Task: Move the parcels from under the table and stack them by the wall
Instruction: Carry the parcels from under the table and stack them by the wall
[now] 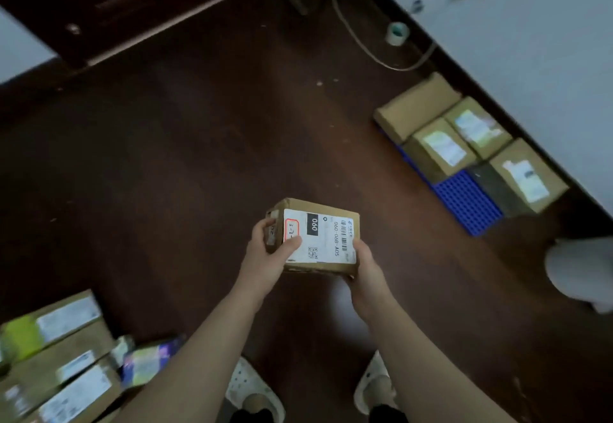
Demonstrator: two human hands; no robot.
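Note:
I hold a small brown cardboard parcel (326, 235) with a white shipping label in front of me, above the dark floor. My left hand (268, 253) grips its left end, thumb on the label. My right hand (366, 268) grips its near right corner from below. Several brown parcels (444, 143) sit on a blue plastic grid pallet (466, 202) against the white wall (530, 57) at the right. More labelled parcels (63, 359) lie at the bottom left.
Near the wall at the top, a roll of tape (397, 33) and a loose cable (361, 44) lie on the floor. A white object (580, 270) stands at the right edge. My feet in white shoes (252, 392) are below.

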